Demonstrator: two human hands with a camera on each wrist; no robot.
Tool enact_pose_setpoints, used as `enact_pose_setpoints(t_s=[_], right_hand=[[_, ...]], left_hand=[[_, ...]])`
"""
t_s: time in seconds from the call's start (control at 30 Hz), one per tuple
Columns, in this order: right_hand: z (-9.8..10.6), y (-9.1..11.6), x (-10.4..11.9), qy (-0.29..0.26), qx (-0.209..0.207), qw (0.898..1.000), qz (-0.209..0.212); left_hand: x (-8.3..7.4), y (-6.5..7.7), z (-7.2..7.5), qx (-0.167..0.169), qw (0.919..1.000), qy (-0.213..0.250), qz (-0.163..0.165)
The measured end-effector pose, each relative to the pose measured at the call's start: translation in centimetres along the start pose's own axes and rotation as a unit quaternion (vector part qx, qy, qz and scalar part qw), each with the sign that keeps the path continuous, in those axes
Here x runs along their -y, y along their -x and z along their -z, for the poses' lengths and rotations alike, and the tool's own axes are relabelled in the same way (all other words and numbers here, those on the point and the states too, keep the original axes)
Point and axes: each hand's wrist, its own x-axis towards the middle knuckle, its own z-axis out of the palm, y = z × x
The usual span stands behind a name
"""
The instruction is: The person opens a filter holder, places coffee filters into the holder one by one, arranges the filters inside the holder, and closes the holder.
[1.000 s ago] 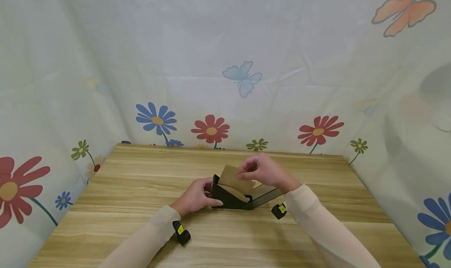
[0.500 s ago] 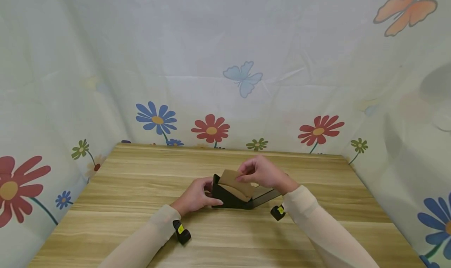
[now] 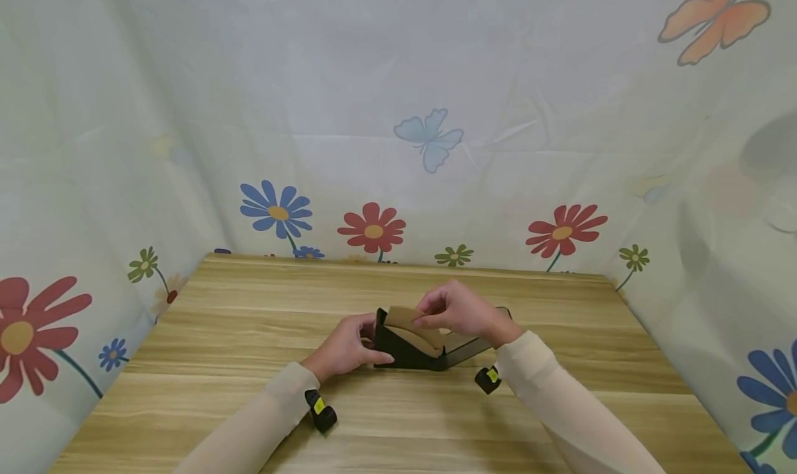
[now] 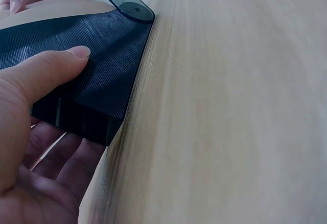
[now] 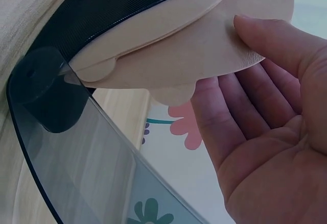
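A black ridged holder (image 3: 403,351) with a hinged clear lid (image 5: 97,147) rests on the table, its lid swung open to the right. My left hand (image 3: 350,346) grips its left end, the thumb on the ridged side (image 4: 110,50) and the fingers under the end in the left wrist view. Tan paper, shaped like coffee filters, sits inside. My right hand (image 3: 457,313) pinches one tan paper coffee filter (image 5: 214,45) between thumb and fingers. This filter is partly in the holder, behind another tan filter (image 5: 148,35). Its lower part is hidden by the holder.
The wood-grain table (image 3: 249,308) extends around the holder. A white curtain (image 3: 498,79) printed with flowers and butterflies stands behind and at both sides. Each wrist carries a small black camera, such as the left one (image 3: 322,416).
My right hand has moved down and slightly left, and the pinched coffee filter has sunk deeper into the holder. My left hand and the holder have stayed in place.
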Motion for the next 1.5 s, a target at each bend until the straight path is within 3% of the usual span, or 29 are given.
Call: enact_pose_setpoints(t_s=[0.5, 1.5], right_hand=[[-0.7, -0.1, -0.3, -0.02, 0.035, 0.999, -0.016], [-1.3, 0.0, -0.3, -0.013, 0.058, 0.998, -0.013]], left_hand=[[0.1, 0.0, 0.1, 0.004, 0.9999, -0.003, 0.01], [0.2, 0.0, 0.1, -0.001, 0.9999, -0.015, 0.0]])
